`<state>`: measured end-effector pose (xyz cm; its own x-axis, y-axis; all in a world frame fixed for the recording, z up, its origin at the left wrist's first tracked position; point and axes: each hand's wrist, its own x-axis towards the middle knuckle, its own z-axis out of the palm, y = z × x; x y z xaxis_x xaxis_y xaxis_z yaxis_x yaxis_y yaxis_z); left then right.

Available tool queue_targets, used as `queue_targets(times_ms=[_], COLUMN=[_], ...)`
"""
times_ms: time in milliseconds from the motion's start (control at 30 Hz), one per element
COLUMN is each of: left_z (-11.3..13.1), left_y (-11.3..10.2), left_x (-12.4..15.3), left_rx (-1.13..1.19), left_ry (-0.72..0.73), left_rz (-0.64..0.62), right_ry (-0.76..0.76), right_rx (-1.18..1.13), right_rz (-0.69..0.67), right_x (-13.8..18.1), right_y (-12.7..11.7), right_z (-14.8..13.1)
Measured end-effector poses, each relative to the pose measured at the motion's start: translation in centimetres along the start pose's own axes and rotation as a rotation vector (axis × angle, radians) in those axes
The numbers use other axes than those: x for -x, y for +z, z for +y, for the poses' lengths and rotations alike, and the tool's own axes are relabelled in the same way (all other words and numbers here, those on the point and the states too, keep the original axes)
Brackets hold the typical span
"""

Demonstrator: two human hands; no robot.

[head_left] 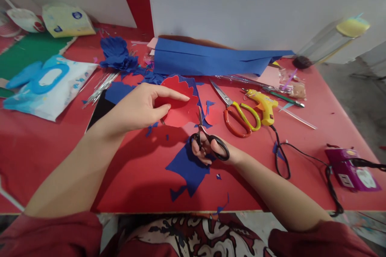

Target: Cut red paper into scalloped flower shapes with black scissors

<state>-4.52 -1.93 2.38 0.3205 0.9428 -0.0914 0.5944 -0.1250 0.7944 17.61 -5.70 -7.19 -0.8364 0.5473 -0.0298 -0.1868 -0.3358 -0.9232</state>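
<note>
My left hand point(141, 106) pinches a red paper shape point(177, 102) with a scalloped top edge, held just above the red table point(135, 176). My right hand point(205, 150) has its fingers through the black handles of a small pair of scissors point(208, 136). The blades point up into the lower edge of the red paper. A blue paper offcut point(188, 168) lies on the table under my right hand, with small blue scraps around it.
Red-and-yellow scissors point(238, 114) and a yellow glue gun point(263, 106) lie to the right, its black cord point(301, 160) running to a purple power strip point(351, 168). Folded blue paper point(208, 60) sits at the back. A wipes pack point(45, 86) lies left.
</note>
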Motion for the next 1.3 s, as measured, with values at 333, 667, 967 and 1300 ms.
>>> queue_targets(times_ms=[333, 667, 967, 1300], left_z=[0.0, 0.0, 0.1, 0.8], left_y=[0.1, 0.7, 0.9, 1.0], left_x=[-0.1, -0.1, -0.1, 0.1], left_rx=[-0.021, -0.024, -0.003, -0.003], left_ry=[-0.019, -0.007, 0.003, -0.029], left_rz=[0.017, 0.056, 0.070, 0.072], right_ry=[-0.005, -0.044, -0.055, -0.068], right_rx=[-0.020, -0.042, -0.044, -0.070], right_rz=[0.017, 0.038, 0.079, 0.085], right_x=[-0.1, -0.2, -0.3, -0.2], right_y=[-0.3, -0.2, 0.0, -0.1], right_z=[0.5, 0.7, 0.5, 1.0])
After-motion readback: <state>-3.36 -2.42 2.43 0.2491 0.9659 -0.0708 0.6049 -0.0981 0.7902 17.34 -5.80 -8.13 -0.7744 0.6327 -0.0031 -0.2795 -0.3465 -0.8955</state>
